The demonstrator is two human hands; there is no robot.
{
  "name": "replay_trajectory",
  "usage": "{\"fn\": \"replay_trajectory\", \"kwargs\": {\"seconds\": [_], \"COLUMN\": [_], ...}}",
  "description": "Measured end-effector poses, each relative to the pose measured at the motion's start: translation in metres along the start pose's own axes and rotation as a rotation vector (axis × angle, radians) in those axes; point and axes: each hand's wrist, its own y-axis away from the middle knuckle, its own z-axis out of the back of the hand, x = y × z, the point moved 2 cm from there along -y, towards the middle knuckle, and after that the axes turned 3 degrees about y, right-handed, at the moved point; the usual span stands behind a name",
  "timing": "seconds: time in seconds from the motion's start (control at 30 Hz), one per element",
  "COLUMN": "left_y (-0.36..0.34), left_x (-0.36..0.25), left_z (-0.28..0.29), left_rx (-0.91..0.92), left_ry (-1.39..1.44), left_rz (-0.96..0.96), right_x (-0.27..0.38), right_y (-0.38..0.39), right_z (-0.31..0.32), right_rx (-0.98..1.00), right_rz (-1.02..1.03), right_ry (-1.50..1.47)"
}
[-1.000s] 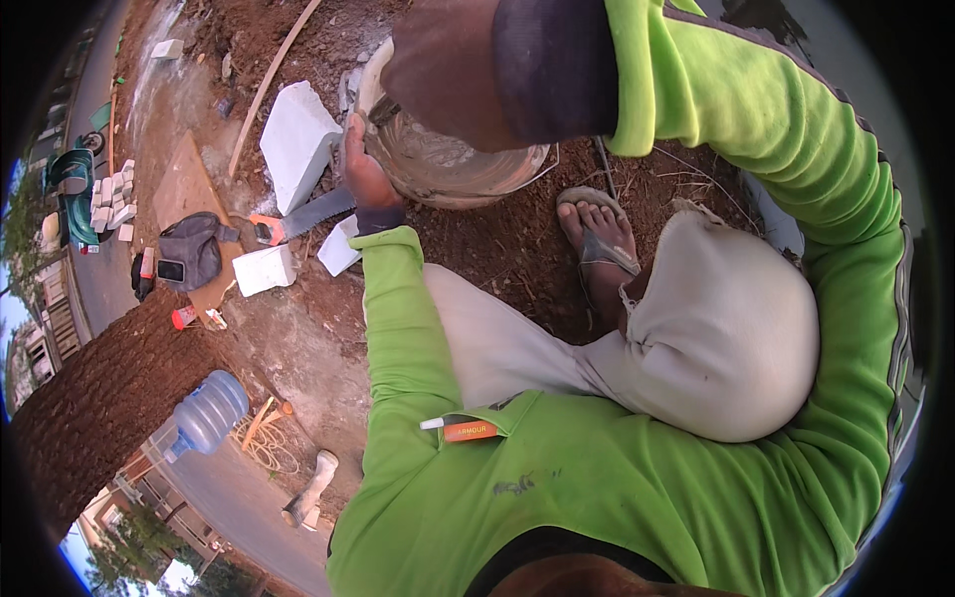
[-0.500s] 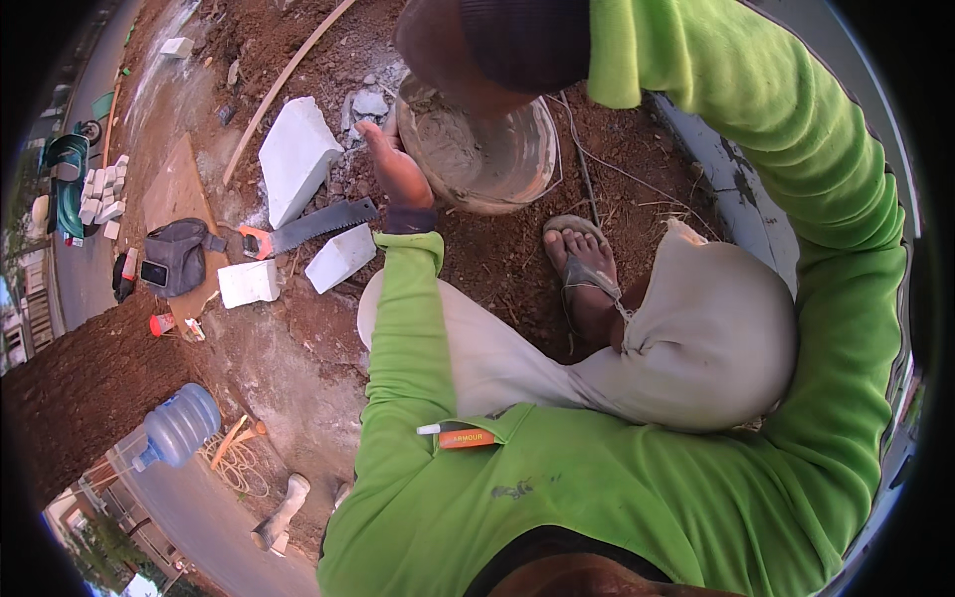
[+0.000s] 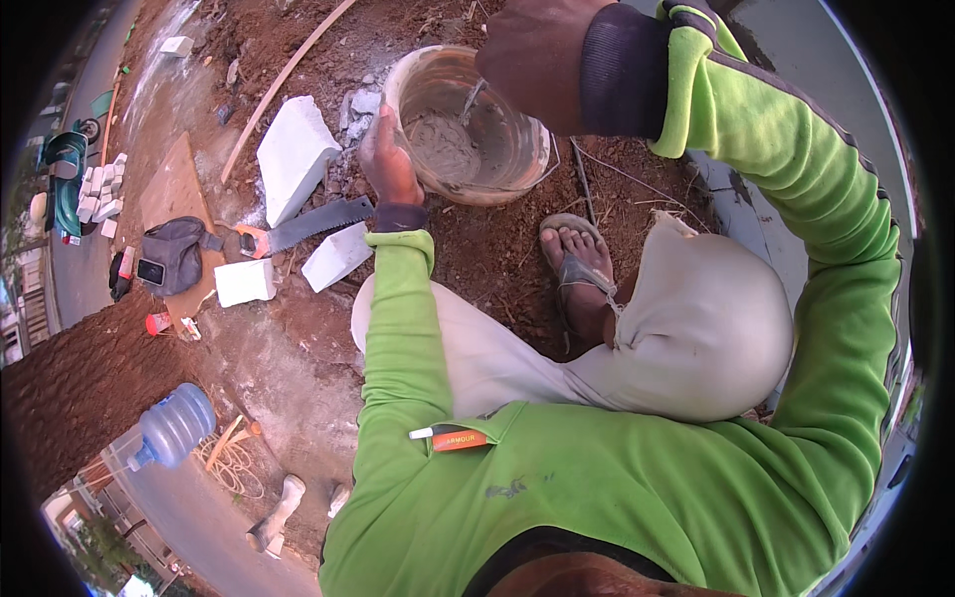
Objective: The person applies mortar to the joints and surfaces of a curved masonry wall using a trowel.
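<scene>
My left hand (image 3: 390, 159) grips the left side of a bucket (image 3: 468, 189) of wet grey mortar (image 3: 443, 139), its fingers up along the outside near the rim. My right hand (image 3: 532, 65) is closed on a metal tool (image 3: 474, 99) above the bucket's right half; the tool slants down into the mortar, and its handle is mostly hidden by the fist. Just left of the bucket lie a white block (image 3: 293, 154), a handsaw (image 3: 313, 221) with an orange handle, and a smaller white block (image 3: 335, 257).
My sandalled foot (image 3: 582, 259) rests on soil below the bucket. A bag (image 3: 179, 254) lies on a board, with another white block (image 3: 244, 282) nearby. A water jug (image 3: 174, 423), coiled hose and tree trunk (image 3: 70, 398) are lower left; a grey concrete edge (image 3: 746, 219) runs at right.
My right hand has shifted rightward over the bucket, uncovering more of the mortar and the tool. My left hand stays at the bucket's side, its fingers closer along it than half a second ago.
</scene>
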Motion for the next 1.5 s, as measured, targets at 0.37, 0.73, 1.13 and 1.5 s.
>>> {"fn": "replay_trajectory", "kwargs": {"seconds": [0.37, 0.73, 1.13, 1.5], "left_y": [-0.005, 0.003, -0.007, -0.015], "left_x": [0.0, -0.002, -0.011, 0.0], "left_z": [0.04, 0.022, 0.044, 0.025], "left_rx": [0.002, 0.103, 0.114, 0.207], "left_ry": [0.006, -0.044, -0.096, -0.232], "left_rz": [0.08, 0.048, 0.138, -0.019], "right_x": [0.054, 0.056, 0.023, 0.079], "right_y": [0.02, -0.02, 0.015, -0.006], "right_z": [0.0, -0.048, -0.093, -0.077], "right_rx": [-0.183, -0.019, 0.002, 0.219], "right_rz": [0.023, -0.008, -0.192, -0.019], "right_ry": [-0.057, -0.166, -0.316, -0.199]}}
